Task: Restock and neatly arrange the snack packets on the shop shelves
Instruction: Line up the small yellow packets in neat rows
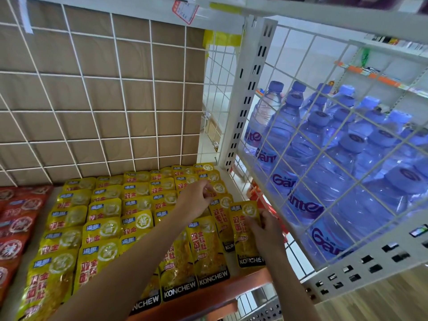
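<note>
Yellow KONCHEW snack packets [102, 228] lie in several overlapping rows across the shelf [234, 181]. My left hand [196, 200] reaches over the right-hand rows, and its fingertips pinch the top of a yellow packet [218, 188] far back. My right hand [266, 230] holds the right edge of the rightmost front yellow packet [245, 235], which lies slightly apart from its row near the shelf's right end. Red snack packets [16, 225] fill the shelf's left part.
A white wire grid [92, 100] backs the shelf, with brown cardboard behind it. To the right, a white slotted upright [250, 89] and a wire side panel [324, 140] fence off several blue Ganten water bottles [308, 158]. The shelf has an orange front rail [250, 281].
</note>
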Tool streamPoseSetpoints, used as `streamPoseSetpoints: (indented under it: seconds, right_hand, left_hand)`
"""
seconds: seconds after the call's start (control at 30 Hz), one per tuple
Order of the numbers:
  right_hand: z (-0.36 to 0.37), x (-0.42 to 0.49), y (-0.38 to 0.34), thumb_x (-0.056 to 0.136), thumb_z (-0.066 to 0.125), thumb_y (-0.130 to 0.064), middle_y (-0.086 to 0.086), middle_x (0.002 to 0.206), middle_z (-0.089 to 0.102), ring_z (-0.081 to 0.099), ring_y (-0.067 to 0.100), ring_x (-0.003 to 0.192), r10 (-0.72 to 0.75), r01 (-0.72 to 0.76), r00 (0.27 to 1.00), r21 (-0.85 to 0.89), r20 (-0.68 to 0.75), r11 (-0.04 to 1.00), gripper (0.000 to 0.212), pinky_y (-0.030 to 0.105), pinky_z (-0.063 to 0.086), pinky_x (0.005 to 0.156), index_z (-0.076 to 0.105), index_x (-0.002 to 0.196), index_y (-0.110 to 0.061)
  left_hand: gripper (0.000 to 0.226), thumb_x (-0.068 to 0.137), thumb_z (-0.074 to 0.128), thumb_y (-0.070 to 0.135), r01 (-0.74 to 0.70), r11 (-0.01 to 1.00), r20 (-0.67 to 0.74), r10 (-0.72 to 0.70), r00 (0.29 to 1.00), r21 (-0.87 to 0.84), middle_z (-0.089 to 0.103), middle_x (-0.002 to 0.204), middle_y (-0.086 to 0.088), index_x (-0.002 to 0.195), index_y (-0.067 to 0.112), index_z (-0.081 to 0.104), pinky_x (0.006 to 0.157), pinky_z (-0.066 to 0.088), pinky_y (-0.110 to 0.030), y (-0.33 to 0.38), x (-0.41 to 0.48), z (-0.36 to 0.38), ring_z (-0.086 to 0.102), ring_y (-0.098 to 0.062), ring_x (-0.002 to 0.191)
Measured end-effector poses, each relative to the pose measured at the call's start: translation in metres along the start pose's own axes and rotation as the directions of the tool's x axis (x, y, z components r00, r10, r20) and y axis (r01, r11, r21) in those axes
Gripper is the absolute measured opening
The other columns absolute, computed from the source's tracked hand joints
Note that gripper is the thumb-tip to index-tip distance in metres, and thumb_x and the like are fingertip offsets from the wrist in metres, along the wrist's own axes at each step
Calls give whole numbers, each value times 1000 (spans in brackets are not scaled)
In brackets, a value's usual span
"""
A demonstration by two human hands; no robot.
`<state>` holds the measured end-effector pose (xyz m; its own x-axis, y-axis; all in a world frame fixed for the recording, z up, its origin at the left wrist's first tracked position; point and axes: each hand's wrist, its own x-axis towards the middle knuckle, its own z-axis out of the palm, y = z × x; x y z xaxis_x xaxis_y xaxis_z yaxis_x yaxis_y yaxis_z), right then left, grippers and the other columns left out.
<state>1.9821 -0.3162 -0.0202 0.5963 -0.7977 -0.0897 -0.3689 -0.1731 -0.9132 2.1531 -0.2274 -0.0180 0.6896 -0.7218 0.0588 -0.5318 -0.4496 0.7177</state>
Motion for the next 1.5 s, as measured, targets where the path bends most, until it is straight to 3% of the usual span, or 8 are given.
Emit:
streamPoseSetpoints:
  seconds: [0.1,0.23,0.4,0.5,0.63,1.17,1.4,1.5]
  right_hand:
    - [8,0,0,87,61,-23,-5,88,66,63,18,82,-9,11,1000,-76,23,997,9,39,52,77,58,96,-19]
    - [16,-4,0,86,62,-26,-7,94,65,63,11,85,-10,19,998,-142,67,990,27,36,52,77,50,110,-32]
    - [19,-9,4,86,61,-36,-7,104,61,59,10,91,-64,75,997,-255,48,964,32,31,50,78,54,115,-27]
    - [20,-10,5,87,60,-37,-7,107,58,57,8,92,-78,88,996,-273,45,958,32,25,46,75,55,116,-25]
    - [22,-13,6,88,58,-37,-7,107,58,56,7,92,-98,100,995,-280,22,955,32,26,47,76,54,117,-25]
    - [20,-8,9,86,60,-39,-5,102,62,59,11,92,-80,82,997,-297,18,951,33,32,49,79,56,116,-25]
    - [22,-12,10,85,60,-42,-4,99,56,56,11,86,-110,91,993,-308,-44,947,35,35,50,77,54,116,-25]
    - [20,-15,10,87,61,-34,-4,107,52,54,12,96,-162,130,983,-285,-89,950,38,34,49,82,51,122,-24]
  left_hand:
    - [13,86,63,13,2,1000,-2,-2,1000,1,54,74,15,98,18,61,53,40,-17,-1,0,1,54,-2,59]
    - [12,86,62,14,-27,999,-11,28,1000,26,58,80,8,97,18,63,56,41,-21,0,0,2,53,-6,62]
    - [11,86,62,15,-38,999,-3,38,999,28,63,86,4,96,20,63,56,41,-21,-3,1,3,48,-1,55]
    - [10,86,62,14,-45,998,12,44,999,43,65,90,4,95,18,65,65,47,-25,-3,1,3,54,-2,65]
    - [10,87,61,13,-55,998,22,54,998,43,64,90,6,95,16,66,73,48,-25,-3,0,2,58,-9,80]
    - [7,88,62,14,-75,996,-11,75,997,47,57,83,11,94,16,65,55,33,-10,-3,0,2,51,-3,71]
    - [7,87,61,15,-85,996,-35,85,996,-21,60,85,11,87,21,64,67,45,-22,-2,-1,1,58,-9,78]
    - [6,89,60,17,-126,990,-92,121,988,-56,57,92,9,92,19,64,72,48,-27,-5,-8,-4,57,-11,85]
